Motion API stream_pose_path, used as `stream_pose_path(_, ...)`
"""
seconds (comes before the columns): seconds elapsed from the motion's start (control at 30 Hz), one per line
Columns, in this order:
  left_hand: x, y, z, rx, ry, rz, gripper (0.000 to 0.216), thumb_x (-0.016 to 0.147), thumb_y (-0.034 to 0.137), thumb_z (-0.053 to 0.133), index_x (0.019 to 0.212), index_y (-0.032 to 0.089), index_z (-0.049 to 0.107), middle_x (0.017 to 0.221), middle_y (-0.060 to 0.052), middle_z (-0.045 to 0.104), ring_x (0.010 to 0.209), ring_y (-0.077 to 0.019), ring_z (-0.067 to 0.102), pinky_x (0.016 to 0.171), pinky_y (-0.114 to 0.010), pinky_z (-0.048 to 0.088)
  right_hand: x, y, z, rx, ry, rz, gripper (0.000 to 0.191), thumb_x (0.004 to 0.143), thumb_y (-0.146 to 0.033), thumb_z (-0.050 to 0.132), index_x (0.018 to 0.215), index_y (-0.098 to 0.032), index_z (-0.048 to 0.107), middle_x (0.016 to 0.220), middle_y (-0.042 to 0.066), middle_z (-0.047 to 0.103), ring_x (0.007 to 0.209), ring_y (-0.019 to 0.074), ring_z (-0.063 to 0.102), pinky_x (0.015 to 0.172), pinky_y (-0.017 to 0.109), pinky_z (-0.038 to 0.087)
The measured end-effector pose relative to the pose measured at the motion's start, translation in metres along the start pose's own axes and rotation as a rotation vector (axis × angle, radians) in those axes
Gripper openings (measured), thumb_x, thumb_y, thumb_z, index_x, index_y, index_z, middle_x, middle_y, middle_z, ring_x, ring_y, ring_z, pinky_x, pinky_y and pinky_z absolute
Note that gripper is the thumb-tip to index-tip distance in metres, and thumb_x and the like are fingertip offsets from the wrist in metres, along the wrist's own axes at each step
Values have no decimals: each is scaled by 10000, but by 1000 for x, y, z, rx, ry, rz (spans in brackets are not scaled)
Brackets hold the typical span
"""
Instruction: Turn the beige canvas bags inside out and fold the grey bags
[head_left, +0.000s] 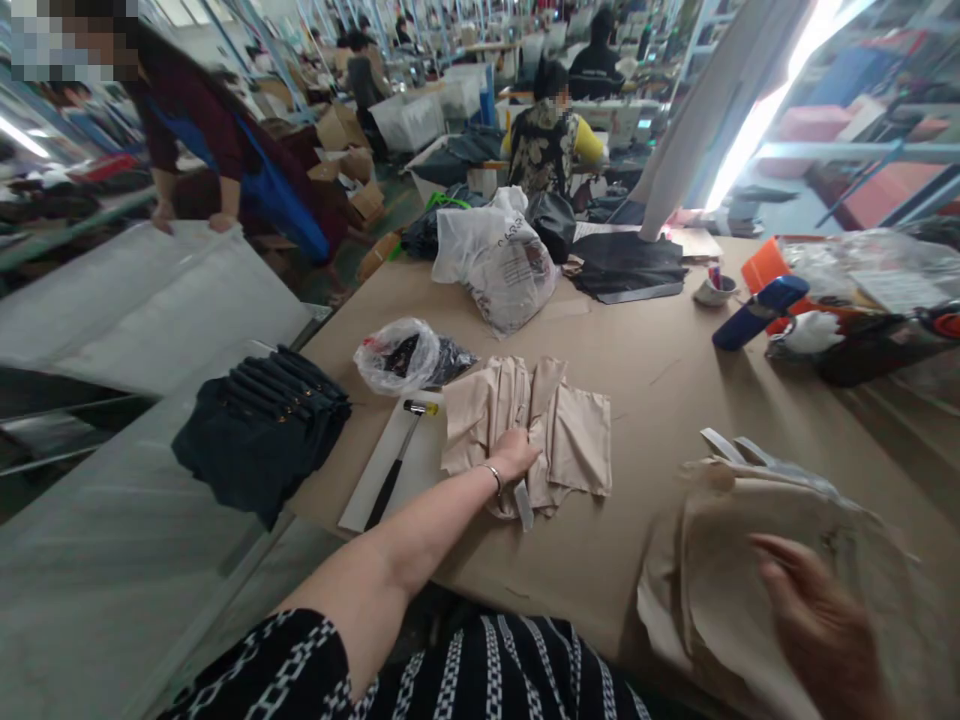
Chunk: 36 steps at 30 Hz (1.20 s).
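My left hand (pixel 514 455) reaches out over a pile of beige fabric pieces (pixel 570 430) in the middle of the brown table (pixel 660 370). Its fingers rest on the pile's near edge, close to a zipper strip, and seem to pinch the cloth. My right hand (pixel 817 625), blurred, lies with fingers spread on a second stack of beige fabric (pixel 735 560) at the near right of the table. A bracelet sits on my left wrist.
A hammer (pixel 397 460) lies on a white sheet left of the pile. A stack of dark garments (pixel 262 425) hangs over the table's left edge. Plastic bags (pixel 495 255), a blue bottle (pixel 757 312) and clutter stand farther back. Other people work beyond.
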<state>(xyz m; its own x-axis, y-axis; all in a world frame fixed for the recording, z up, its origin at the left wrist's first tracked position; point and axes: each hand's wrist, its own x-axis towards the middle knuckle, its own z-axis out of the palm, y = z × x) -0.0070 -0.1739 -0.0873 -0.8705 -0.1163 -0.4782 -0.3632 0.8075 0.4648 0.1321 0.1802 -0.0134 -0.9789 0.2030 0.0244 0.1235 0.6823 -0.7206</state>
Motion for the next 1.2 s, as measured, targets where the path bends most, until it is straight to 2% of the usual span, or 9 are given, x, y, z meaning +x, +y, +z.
stream_pose_path(0.1, 6, 3, 2, 37, -7, 2, 189, 681, 144, 569, 831, 127, 683, 910, -140, 678, 861, -213, 616, 704, -257, 414, 23, -29, 89, 119, -384, -23, 408, 826, -482, 430, 1066, -180, 563, 1091, 115, 606, 972, 244, 593, 844, 351, 481)
stream_pose_path(0.2, 6, 1, -1, 25, -7, 25, 188, 679, 135, 549, 814, 128, 680, 847, -98, 678, 810, -183, 604, 672, -238, 403, 50, -47, 164, -101, -399, 99, 612, 805, -389, 463, 1325, -82, 362, 1313, 203, 456, 1182, 284, 478, 946, 377, 428)
stream_pose_path(0.33, -7, -3, -1, -25, -19, 44, 144, 693, 152, 542, 761, 112, 661, 736, -60, 643, 714, -158, 570, 621, -231, 393, 71, -42, 205, -212, -372, 128, 692, 707, -290, 599, 1325, -73, 375, 1275, 253, 457, 1189, 389, 426, 957, 483, 359)
stream_pose_path(0.47, -21, -2, 8, -115, -24, 59, 111, 715, 157, 528, 728, 119, 632, 673, -24, 597, 669, -132, 530, 588, -218, 380, 77, -26, 206, -171, -425, 137, 235, 721, -223, 515, 932, -162, 598, 882, 159, 610, 900, 323, 564, 809, 463, 402)
stream_pose_path(0.6, -21, 5, 17, -226, -9, 46, 88, 707, 130, 521, 708, 122, 609, 655, -17, 575, 654, -125, 521, 577, -213, 387, 85, -21, 196, 21, -447, 160, 82, 661, -275, 506, 616, -208, 499, 585, 43, 511, 654, 236, 532, 679, 386, 418)
stream_pose_path(0.8, -24, 8, 23, -360, -1, 5, 161, 777, 178, 467, 848, 124, 602, 703, -15, 614, 602, -103, 547, 510, -191, 400, 101, -67, 162, 556, -422, 118, 212, 725, -423, 394, 756, -220, 448, 898, 52, 608, 801, 190, 574, 669, 287, 474)
stream_pose_path(0.97, -27, -7, -2, -207, 167, -13, 182, 838, 227, 438, 883, 137, 590, 878, -65, 649, 815, -135, 591, 733, -230, 441, 101, -102, 138, 829, -401, 94, 95, 707, -323, 449, 703, -231, 423, 818, 33, 626, 646, 163, 529, 560, 258, 419)
stream_pose_path(1.07, -22, -14, -21, -56, 207, -25, 219, 817, 275, 497, 973, 136, 566, 985, -125, 638, 932, -210, 594, 819, -309, 427, 92, -97, 131, 772, -433, 44, 119, 699, -290, 475, 651, -218, 394, 1051, 71, 650, 817, 202, 577, 639, 276, 437)
stream_pose_path(1.2, -6, -10, -24, 84, 139, -54, 499, 682, 291, 682, 1102, 88, 506, 1051, -219, 610, 988, -326, 596, 817, -395, 441, 75, -71, 142, 313, -544, -111, 75, 713, -268, 467, 676, -212, 433, 1208, 93, 608, 1058, 252, 558, 835, 327, 425)
